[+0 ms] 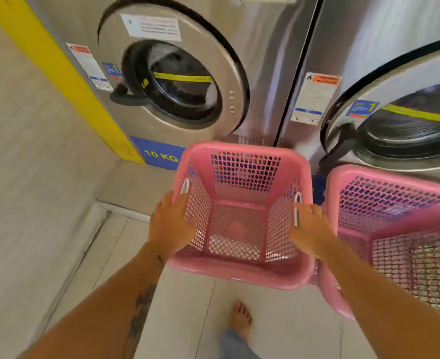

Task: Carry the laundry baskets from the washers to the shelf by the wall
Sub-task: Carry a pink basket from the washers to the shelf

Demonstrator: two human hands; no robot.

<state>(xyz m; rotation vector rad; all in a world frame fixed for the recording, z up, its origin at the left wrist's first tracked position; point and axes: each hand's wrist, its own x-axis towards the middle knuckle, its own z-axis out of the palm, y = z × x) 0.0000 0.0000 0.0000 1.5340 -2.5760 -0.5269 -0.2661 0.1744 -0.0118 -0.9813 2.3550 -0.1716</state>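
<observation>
Standing on the tiled floor (278, 320) in front of two stainless front-loading washers, a pink plastic laundry basket (242, 273) with mesh walls sits between both hands in the head view. The left hand (171, 224) lies flat against the basket's left rim, fingers extended and loosely spread beside the white handle slot; no closed grip is visible. The right hand (309, 229) rests on the right rim in the same manner, fingers extended, not curled around the edge. A second pink basket (395, 229) stands just beside the first, on its right, below the door of the right washer (369, 60). The left washer (188, 35) carries a blue "10 KG" label (159, 155) at its base. A bare foot (241, 320) shows below the basket.
</observation>
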